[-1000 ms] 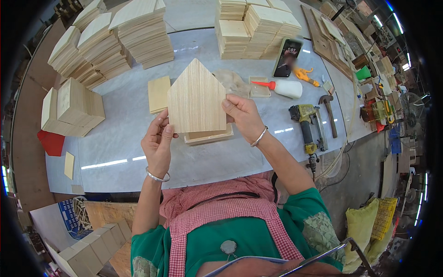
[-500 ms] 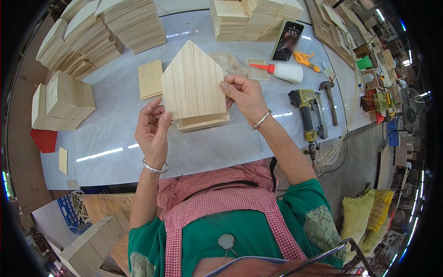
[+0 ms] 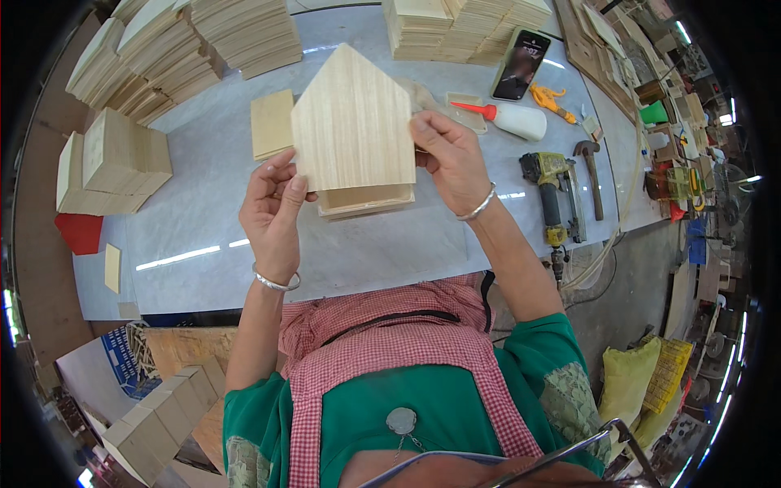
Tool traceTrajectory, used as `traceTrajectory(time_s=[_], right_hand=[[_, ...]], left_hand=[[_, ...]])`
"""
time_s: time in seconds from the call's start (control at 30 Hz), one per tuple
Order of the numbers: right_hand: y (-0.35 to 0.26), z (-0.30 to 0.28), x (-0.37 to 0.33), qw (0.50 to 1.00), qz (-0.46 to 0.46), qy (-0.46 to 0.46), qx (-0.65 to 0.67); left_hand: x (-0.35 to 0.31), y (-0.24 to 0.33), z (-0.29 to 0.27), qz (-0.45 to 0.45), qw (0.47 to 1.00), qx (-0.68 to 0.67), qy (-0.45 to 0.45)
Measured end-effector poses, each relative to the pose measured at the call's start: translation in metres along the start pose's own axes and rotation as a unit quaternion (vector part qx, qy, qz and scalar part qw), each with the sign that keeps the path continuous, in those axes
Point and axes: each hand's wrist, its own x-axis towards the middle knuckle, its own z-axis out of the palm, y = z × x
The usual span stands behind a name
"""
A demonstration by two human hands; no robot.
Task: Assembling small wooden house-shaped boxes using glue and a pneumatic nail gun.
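Observation:
Between my two hands I hold up a house-shaped wooden panel (image 3: 353, 122), pale with vertical grain and its peak pointing away from me. My left hand (image 3: 275, 211) pinches its lower left corner between thumb and fingers. At the right edge, my right hand (image 3: 452, 159) grips it with the thumb on the face and the fingers behind. Below and partly behind the panel, a shallow wooden box (image 3: 370, 201) rests on the table; most of it is hidden. A small stack of rectangular boards (image 3: 271, 124) lies just left of the panel.
On the right are a glue bottle (image 3: 521, 121), a phone (image 3: 521, 65), a nail gun (image 3: 553, 195) and a hammer (image 3: 590, 179). Stacked wooden panels (image 3: 244, 37) line the far side, with wooden blocks (image 3: 122, 163) at left. An air hose (image 3: 606, 236) crosses the table's right edge.
The table and what lies on it have shifted slightly in view. Both hands keep hold of the panel, which now appears a little larger and nearer its upright face-on position.

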Motion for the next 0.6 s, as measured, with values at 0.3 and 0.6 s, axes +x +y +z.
traceTrajectory(time_s=[0.3, 0.6], right_hand=[[0.002, 0.037, 0.009, 0.996, 0.005, -0.072, -0.048], [-0.005, 0.025, 0.015, 0.999, 0.019, -0.032, -0.016]], left_hand=[[0.005, 0.013, 0.022, -0.213, 0.916, -0.335, -0.060], [0.010, 0.010, -0.001, -0.154, 0.960, -0.226, -0.058]])
